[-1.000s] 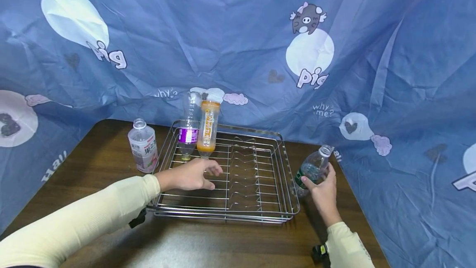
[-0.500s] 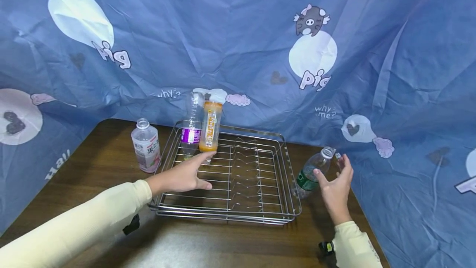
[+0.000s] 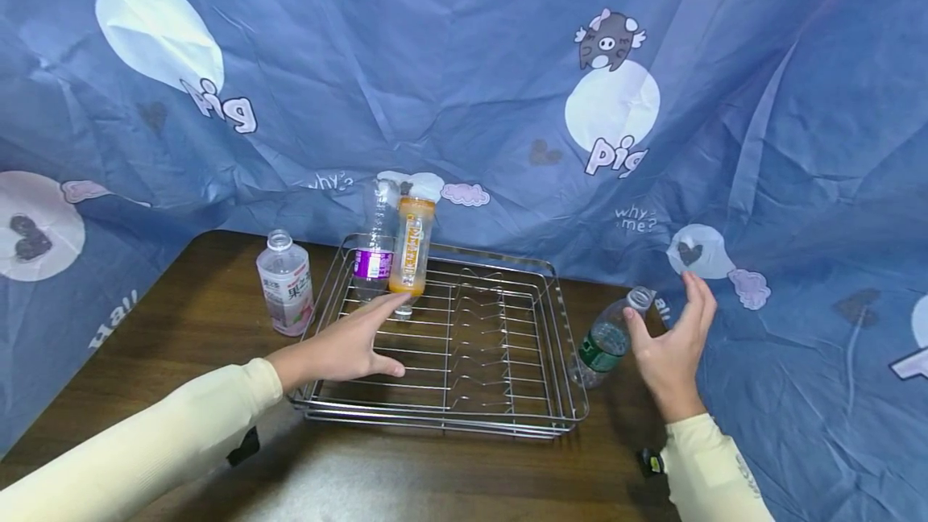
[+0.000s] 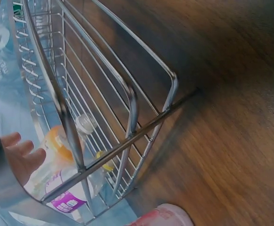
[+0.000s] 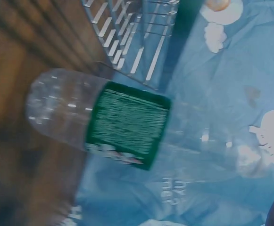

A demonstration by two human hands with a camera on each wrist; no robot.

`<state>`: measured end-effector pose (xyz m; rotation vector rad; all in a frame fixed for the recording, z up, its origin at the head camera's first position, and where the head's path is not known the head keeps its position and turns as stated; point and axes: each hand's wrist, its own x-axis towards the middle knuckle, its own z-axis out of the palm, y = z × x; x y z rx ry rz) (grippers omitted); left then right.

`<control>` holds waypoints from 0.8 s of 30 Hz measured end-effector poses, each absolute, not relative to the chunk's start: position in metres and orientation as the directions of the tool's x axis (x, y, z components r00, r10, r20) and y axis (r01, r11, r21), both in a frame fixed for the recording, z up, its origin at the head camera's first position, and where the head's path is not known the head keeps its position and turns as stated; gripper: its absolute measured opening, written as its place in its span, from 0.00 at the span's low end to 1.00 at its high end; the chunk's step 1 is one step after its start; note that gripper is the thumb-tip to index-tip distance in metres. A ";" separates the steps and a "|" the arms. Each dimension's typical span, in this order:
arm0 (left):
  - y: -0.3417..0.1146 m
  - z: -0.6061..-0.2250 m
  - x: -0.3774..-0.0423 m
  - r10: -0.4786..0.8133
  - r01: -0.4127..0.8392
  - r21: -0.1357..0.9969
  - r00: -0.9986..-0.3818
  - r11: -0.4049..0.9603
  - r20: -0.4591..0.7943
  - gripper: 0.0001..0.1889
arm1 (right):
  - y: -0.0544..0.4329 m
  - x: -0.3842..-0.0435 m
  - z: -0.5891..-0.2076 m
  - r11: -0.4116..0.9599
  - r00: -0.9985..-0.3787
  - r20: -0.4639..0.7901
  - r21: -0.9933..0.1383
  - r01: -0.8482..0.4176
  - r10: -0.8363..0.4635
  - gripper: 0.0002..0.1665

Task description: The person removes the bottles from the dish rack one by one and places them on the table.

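Observation:
My right hand (image 3: 673, 357) is spread open beside a clear plastic bottle with a green label (image 3: 603, 346). The thumb overlaps the bottle's shoulder in the head view; the other fingers point away. That capless bottle stands on the table at the rack's right side. Over the left part of a wire rack (image 3: 474, 425), my left hand (image 3: 337, 351) has its fingers extended and thumb apart, holding nothing. Just beyond its fingertips, a bottle with orange bands (image 3: 411, 252) and a purple-labelled bottle (image 3: 373, 264) stand neck-down in the rack, leaning slightly.
A fruit drink bottle with a pinkish-white label (image 3: 285, 284) stands upright and capless left of the rack. Wavy wire dividers (image 3: 476, 337) run down the rack's middle. A blue patterned cloth (image 3: 464, 87) hangs behind the brown wooden table (image 3: 406, 474).
My right hand has let go of the green-labelled bottle and moved right, its fingers spreading. The left hand has drawn back slightly toward the lower left, its fingers straightening.

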<state>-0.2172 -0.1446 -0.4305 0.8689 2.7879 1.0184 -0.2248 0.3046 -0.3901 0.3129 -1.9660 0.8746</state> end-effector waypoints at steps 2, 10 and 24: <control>-0.146 -0.431 -0.217 0.524 0.493 0.595 -0.841 0.635 0.137 0.60 | 0.302 -0.226 -0.383 0.714 -0.517 0.850 -0.421 -0.559 0.097 0.49; -0.149 -0.433 -0.215 0.529 0.495 0.567 -0.840 0.658 0.118 0.59 | 0.289 -0.233 -0.365 0.720 -0.523 0.851 -0.335 -0.608 -0.046 0.49; -0.154 -0.436 -0.214 0.526 0.472 0.576 -0.846 0.667 0.084 0.58 | 0.273 -0.237 -0.355 0.722 -0.579 0.794 -0.289 -0.628 -0.185 0.51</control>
